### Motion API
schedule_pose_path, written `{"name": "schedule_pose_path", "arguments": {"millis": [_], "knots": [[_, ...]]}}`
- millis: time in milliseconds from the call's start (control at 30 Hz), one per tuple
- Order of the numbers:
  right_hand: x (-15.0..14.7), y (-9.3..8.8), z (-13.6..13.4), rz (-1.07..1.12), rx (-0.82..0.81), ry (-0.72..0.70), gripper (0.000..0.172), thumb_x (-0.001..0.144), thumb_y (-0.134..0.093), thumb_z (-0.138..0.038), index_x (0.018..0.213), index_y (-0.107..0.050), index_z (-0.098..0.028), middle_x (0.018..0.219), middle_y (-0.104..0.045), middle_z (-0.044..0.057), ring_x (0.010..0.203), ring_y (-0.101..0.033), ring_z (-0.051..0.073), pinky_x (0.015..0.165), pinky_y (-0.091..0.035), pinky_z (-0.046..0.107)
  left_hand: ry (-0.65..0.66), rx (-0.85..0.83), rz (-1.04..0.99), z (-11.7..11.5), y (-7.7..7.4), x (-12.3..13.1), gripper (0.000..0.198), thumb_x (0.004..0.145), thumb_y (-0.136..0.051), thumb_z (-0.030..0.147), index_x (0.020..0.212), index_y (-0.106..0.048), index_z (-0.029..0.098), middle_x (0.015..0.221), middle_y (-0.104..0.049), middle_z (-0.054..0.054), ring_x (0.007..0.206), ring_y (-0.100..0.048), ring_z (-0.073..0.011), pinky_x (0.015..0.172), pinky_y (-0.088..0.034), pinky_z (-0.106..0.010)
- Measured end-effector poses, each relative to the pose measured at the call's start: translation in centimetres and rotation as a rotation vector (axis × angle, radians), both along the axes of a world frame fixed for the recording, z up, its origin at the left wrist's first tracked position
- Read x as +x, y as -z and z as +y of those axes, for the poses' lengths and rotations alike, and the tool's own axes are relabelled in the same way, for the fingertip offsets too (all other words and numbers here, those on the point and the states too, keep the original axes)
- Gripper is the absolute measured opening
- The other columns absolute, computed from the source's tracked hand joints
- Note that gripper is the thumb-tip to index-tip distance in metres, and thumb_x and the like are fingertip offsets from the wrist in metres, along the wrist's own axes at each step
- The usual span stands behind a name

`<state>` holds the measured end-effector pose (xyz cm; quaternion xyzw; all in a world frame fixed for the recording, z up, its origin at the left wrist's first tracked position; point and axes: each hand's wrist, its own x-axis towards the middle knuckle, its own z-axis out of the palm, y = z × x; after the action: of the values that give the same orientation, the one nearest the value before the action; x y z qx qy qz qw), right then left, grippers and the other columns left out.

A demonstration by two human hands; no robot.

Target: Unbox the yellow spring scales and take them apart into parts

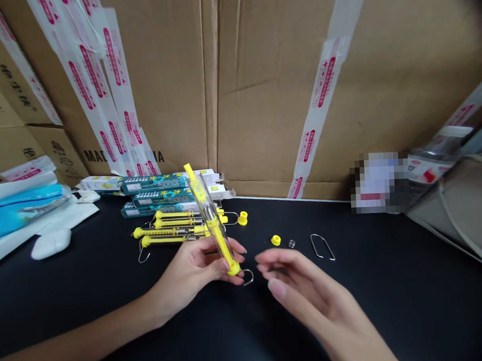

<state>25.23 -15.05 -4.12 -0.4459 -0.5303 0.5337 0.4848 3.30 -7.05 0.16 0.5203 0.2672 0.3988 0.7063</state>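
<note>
The left hand (pixel 193 270) is closed around the lower part of a clear spring scale (pixel 211 219), thumb and fingers wrapped about the tube; the scale tilts up and away, its yellow end cap (pixel 233 268) just past the fingertips and its yellow rod (pixel 189 172) poking out at the top; a bent wire hook (pixel 248 276) shows just beside the end cap, though it is hard to tell whether the two are joined. The right hand (pixel 305 289) holds nothing; its fingers are loosely spread and slightly curled, above the black worktop (pixel 390 301) and near the left hand. Beyond it lie a loose yellow cap (pixel 275 240), a small coil spring (pixel 291 243) and a long wire hook (pixel 322 246), in a rough line; another yellow cap (pixel 242 218) sits behind the scale in hand; four more yellow scales (pixel 175 226) lie side by side near it, in front of stacked printed boxes (pixel 157 192); a blue-and-white packet (pixel 22 211) lies far left; cardboard cartons (pixel 277 94) with red-printed tape (pixel 325 86) stand behind the worktop.
</note>
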Motion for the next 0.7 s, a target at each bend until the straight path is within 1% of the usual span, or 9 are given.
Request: {"name": "schedule_pose_path", "arguments": {"millis": [33,67,133,200,367,467,533,600,700], "knots": [[-1.0,-2.4,1.4,0.055,-0.013,-0.015,0.032,0.086,-0.073,-0.047,0.113,-0.071,-0.03,0.116,-0.073,0.007,0.113,-0.066,0.028,0.099,-0.054,0.041,0.025,-0.004,-0.004,-0.1,-0.1,0.0,0.032,0.077,-0.085,0.037,0.099,-0.074,0.017,0.092,-0.071,-0.004,0.081,-0.071,-0.015,0.073,-0.061,-0.025],[-2.0,-4.1,2.4,0.116,-0.022,-0.066,0.035,0.084,-0.075,-0.049,0.111,-0.072,-0.028,0.113,-0.074,0.007,0.108,-0.069,0.026,0.097,-0.056,0.04,0.044,-0.006,-0.003,-0.2,-0.2,0.0,0.031,0.077,-0.085,0.036,0.099,-0.075,0.017,0.092,-0.072,-0.004,0.08,-0.071,-0.0148,0.072,-0.061,-0.025],[-3.4,-5.6,3.4,0.181,-0.066,-0.185,0.039,0.084,-0.075,-0.049,0.116,-0.071,-0.027,0.112,-0.075,0.006,0.107,-0.069,0.024,0.099,-0.054,0.04,0.057,0.0,0.007,-0.4,-0.2,0.0,0.032,0.077,-0.085,0.037,0.099,-0.075,0.016,0.09,-0.073,-0.004,0.078,-0.07,-0.0139,0.071,-0.06,-0.023],[-4.2,-5.4,3.4,0.212,-0.092,-0.273,0.038,0.086,-0.074,-0.047,0.117,-0.072,-0.025,0.11,-0.075,0.005,0.104,-0.069,0.022,0.099,-0.053,0.038,0.042,0.017,0.034,-0.4,-0.1,0.0,0.033,0.077,-0.084,0.039,0.098,-0.074,0.016,0.088,-0.073,-0.004,0.072,-0.069,-0.012,0.067,-0.058,-0.021],[-4.1,-3.8,3.3,0.276,-0.119,-0.363,0.047,0.088,-0.075,-0.041,0.129,-0.066,-0.021,0.102,-0.075,0.006,0.089,-0.071,0.017,0.083,-0.055,0.029,0.026,0.12,0.175,-0.5,0.2,-0.2,0.037,0.08,-0.079,0.047,0.097,-0.074,0.014,0.082,-0.069,-0.003,0.055,-0.058,-0.0081,0.045,-0.045,-0.016],[-3.8,-3.4,3.6,0.316,-0.171,-0.366,0.051,0.086,-0.079,-0.036,0.133,-0.064,-0.022,0.1,-0.076,0.005,0.09,-0.071,0.015,0.084,-0.055,0.028,0.002,0.143,0.228,-0.6,0.1,-0.2,0.035,0.08,-0.08,0.045,0.095,-0.073,0.014,0.079,-0.068,-0.002,0.055,-0.056,-0.0077,0.047,-0.043,-0.016],[-3.7,-3.1,3.7,0.323,-0.187,-0.352,0.047,0.084,-0.081,-0.034,0.128,-0.068,-0.022,0.095,-0.077,0.004,0.087,-0.071,0.014,0.085,-0.054,0.028,0.011,0.126,0.192,-0.6,0.1,-0.2,0.037,0.081,-0.079,0.047,0.095,-0.071,0.014,0.075,-0.066,-0.001,0.054,-0.058,-0.0095,0.051,-0.047,-0.02],[-3.6,-3.0,3.7,0.309,-0.187,-0.348,0.037,0.083,-0.081,-0.036,0.115,-0.073,-0.019,0.09,-0.077,0.004,0.082,-0.07,0.014,0.083,-0.054,0.028,0.02,0.108,0.163,-0.7,0.0,-0.1,0.037,0.082,-0.077,0.048,0.096,-0.07,0.015,0.072,-0.065,0.0,0.054,-0.061,-0.0119,0.055,-0.05,-0.024],[-3.6,-3.2,3.6,0.266,-0.186,-0.346,0.03,0.085,-0.078,-0.042,0.099,-0.076,-0.016,0.089,-0.077,0.006,0.076,-0.067,0.012,0.076,-0.052,0.025,0.002,0.11,0.199,-0.6,-0.1,-0.1,0.034,0.079,-0.081,0.045,0.096,-0.07,0.017,0.072,-0.068,0.001,0.056,-0.063,-0.0123,0.058,-0.05,-0.024]]}}
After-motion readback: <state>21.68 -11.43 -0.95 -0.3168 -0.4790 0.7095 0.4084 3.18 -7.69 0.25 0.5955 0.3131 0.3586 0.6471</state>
